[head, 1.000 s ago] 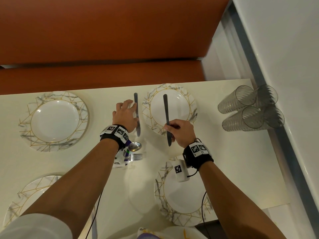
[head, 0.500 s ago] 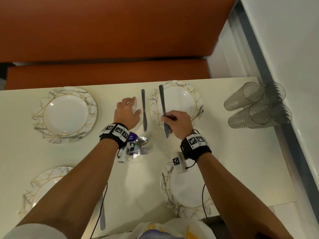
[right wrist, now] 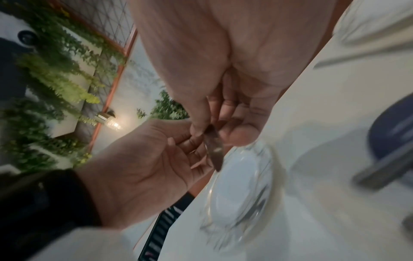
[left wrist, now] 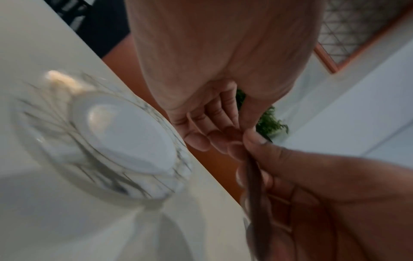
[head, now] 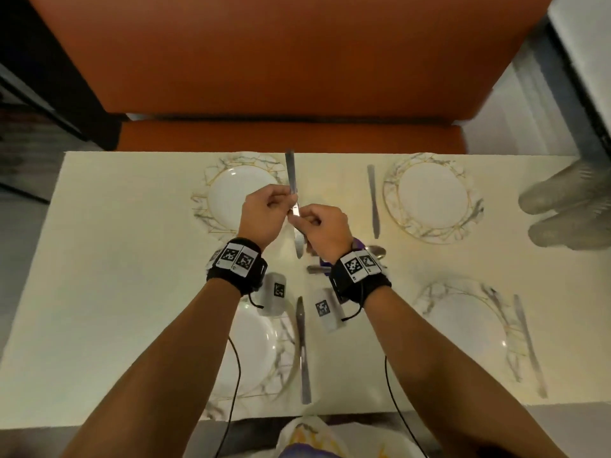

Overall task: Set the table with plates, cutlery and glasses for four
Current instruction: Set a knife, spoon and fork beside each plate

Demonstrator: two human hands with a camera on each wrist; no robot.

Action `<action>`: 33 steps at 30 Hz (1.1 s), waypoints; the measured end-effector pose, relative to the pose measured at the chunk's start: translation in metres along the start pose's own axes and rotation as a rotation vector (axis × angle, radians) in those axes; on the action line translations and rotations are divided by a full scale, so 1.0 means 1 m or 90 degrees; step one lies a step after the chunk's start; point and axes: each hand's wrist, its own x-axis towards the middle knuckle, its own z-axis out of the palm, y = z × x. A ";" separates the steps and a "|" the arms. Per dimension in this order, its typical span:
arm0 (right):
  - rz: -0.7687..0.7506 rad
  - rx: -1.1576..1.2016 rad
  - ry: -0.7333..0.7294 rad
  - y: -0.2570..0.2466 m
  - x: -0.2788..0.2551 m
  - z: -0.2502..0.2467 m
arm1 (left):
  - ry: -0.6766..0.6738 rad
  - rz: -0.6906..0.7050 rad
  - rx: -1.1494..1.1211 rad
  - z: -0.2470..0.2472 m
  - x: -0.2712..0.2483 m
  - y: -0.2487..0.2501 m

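Both hands met over the table (head: pixel 109 259): the left hand (head: pixel 261 214) and right hand (head: pixel 322 229) each pinched one knife (head: pixel 292 180) mid-length, fingers curled round it. Just left of the fingers lay a plate (head: pixel 215 180); right of them, another knife (head: pixel 373 200) beside a second plate (head: pixel 433 196). Behind the right wrist sat what looked like a spoon (head: pixel 378 251). Glasses (head: pixel 568 209) lay far right, blurred. The table's far edge ran just beyond the knife.

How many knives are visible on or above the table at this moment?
4. One knife is held by both hands beside the far left plate; one lies left of the far right plate; one right of the near left plate; one right of the near right plate. More cutlery may be hidden under the right wrist.
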 end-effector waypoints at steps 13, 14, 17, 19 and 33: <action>0.061 -0.037 -0.059 -0.016 -0.018 0.121 | 0.136 -0.258 0.104 -0.201 0.067 -0.082; 0.057 -0.044 -0.050 -0.012 -0.020 0.118 | 0.131 -0.272 0.117 -0.202 0.068 -0.087; 0.067 -0.064 -0.024 -0.001 -0.016 0.112 | 0.119 -0.303 0.120 -0.203 0.079 -0.101; 0.085 -0.062 -0.014 0.002 -0.014 0.106 | 0.120 -0.314 0.116 -0.199 0.084 -0.103; 0.112 -0.042 0.019 0.005 -0.007 0.106 | 0.033 -0.022 0.538 -0.207 0.084 -0.125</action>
